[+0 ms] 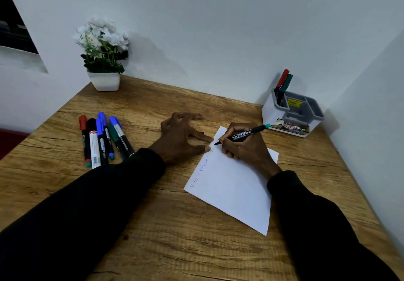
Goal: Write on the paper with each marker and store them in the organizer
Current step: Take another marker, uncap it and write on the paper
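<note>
A white paper (236, 189) lies tilted on the wooden desk, with red, blue and green words along its left edge. My right hand (242, 143) grips a black marker with a green end (247, 134), its tip touching the paper near the far corner. My left hand (181, 136) rests on the desk, fingers spread, with a fingertip and the thumb pressing the paper's left edge. Several capped markers (102, 138) lie side by side at the left. A white and grey organizer (293, 114) stands at the back right with a red and a green marker (283, 82) upright in it.
A white pot of white flowers (103, 55) stands at the desk's back left corner. Walls close the desk at the back and the right. The wooden desk (175, 226) runs bare toward the near edge between my sleeves.
</note>
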